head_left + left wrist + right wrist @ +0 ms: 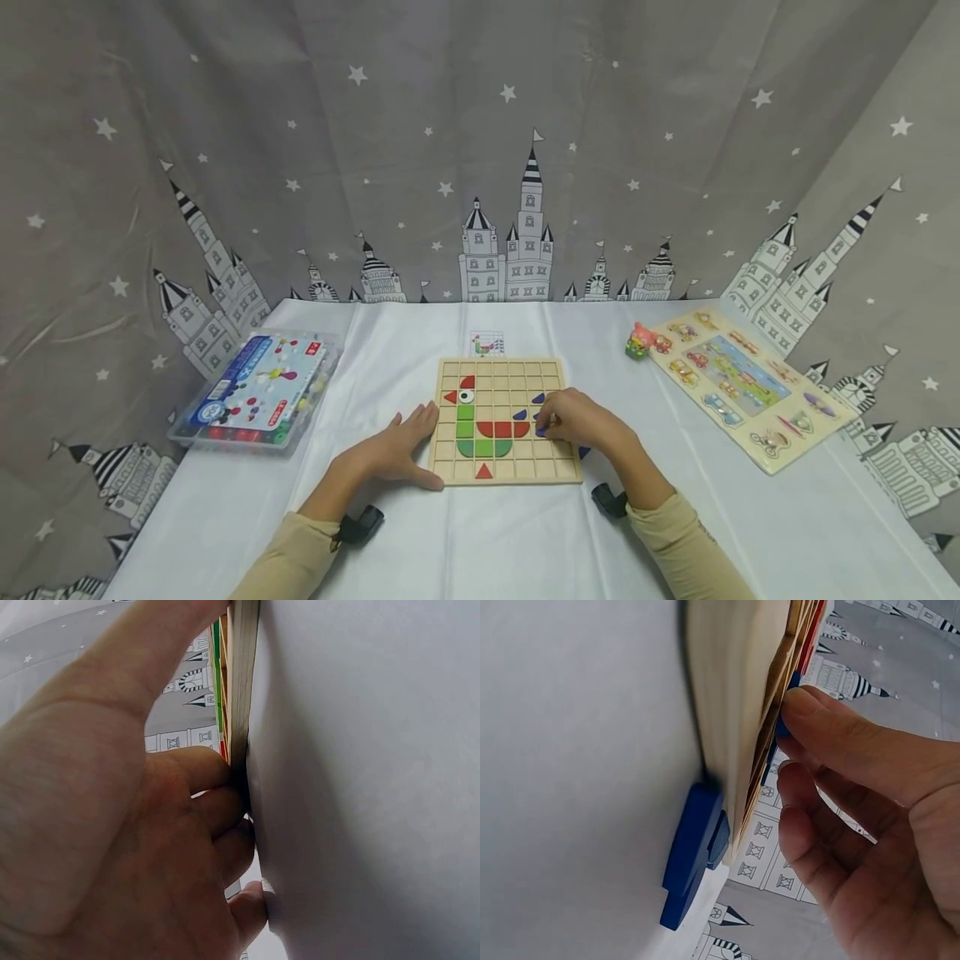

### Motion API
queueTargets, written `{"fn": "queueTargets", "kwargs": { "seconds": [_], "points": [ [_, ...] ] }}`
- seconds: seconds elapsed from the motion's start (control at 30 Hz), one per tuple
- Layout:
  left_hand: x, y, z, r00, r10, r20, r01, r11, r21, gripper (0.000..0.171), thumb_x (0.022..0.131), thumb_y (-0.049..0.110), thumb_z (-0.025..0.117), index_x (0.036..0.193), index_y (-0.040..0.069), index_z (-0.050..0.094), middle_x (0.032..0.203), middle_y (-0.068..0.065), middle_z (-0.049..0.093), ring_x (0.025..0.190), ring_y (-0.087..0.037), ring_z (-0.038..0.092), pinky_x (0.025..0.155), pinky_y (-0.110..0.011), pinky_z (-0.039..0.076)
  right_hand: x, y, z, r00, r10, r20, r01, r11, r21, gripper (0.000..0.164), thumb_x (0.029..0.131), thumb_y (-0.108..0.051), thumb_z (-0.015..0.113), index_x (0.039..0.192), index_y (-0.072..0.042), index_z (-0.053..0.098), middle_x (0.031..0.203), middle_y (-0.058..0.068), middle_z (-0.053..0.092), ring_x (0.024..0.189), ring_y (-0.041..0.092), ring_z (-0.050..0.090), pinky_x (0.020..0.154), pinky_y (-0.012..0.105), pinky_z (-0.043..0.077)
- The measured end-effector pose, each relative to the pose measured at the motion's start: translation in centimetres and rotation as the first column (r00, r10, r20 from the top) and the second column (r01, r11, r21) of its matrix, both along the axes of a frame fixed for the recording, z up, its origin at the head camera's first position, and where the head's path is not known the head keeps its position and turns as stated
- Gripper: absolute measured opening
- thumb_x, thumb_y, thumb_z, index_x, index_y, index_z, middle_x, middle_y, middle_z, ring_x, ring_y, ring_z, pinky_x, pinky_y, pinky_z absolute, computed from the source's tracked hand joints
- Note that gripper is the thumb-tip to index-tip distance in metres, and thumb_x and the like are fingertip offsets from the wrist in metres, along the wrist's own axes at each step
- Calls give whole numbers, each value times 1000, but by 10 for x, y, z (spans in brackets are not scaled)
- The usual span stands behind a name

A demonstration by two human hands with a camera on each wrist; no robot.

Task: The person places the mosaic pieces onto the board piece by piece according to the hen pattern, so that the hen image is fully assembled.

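Note:
A square wooden grid board [525, 469] lies mid-table. On it, coloured pieces form a bird-like figure: a red quarter-round [468, 382], an eye piece [466, 397], green squares [465, 412], a red strip of pieces [498, 429] and a red triangle [483, 472]. My right hand [585, 419] pinches a blue piece [784, 724] between thumb and finger at the board's right side. Other blue pieces [521, 414] sit in nearby cells. My left hand [393, 454], fingers extended, rests against the board's left edge; the left wrist view shows its fingers [206, 769] touching that edge.
Loose blue pieces [690, 840] lie on the table by the board's right edge. A small picture card [487, 343] lies behind the board. At left is a clear plastic box [262, 387]; at right, a picture puzzle board [750, 387] and a small pink-and-green figurine [640, 342].

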State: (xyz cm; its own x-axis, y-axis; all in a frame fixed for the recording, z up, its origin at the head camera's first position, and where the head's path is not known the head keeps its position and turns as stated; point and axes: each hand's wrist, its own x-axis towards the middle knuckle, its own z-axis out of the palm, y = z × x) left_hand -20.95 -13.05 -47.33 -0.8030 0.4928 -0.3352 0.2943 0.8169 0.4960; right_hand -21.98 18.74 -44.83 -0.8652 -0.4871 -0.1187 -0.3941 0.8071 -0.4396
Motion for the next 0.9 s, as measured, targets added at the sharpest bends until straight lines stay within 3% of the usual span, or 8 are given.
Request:
{"fn": "queueTargets", "kwargs": {
  "seconds": [0.47,0.67,0.9],
  "points": [
    [0,-1,0,1000,-10,-8,10,1000,8,124,67,52,84,155,0,14,164,-14,12,153,-30,6,126,-51,5,1,-3,0,1000,-10,-8,10,1000,29,10,79,-5,77,87,-11,78,91,0,72,76,9,57,71,27,53],
    [-1,-1,1,1000,-21,-17,21,1000,17,123,68,53,83,155,0,13,164,-16,11,153,-31,6,125,-52,5,-1,0,4,998,-58,26,58,998,10,10,79,-4,77,86,-12,78,90,-3,70,74,10,56,67,25,52],
    [0,-1,2,1000,-22,-6,23,1000,21,123,69,52,83,155,-1,13,164,-16,10,153,-32,6,125,-52,4,-8,23,7,993,-116,34,117,993,-4,11,81,-6,76,92,-9,77,91,-1,71,73,10,56,65,23,50]
  ]
}}
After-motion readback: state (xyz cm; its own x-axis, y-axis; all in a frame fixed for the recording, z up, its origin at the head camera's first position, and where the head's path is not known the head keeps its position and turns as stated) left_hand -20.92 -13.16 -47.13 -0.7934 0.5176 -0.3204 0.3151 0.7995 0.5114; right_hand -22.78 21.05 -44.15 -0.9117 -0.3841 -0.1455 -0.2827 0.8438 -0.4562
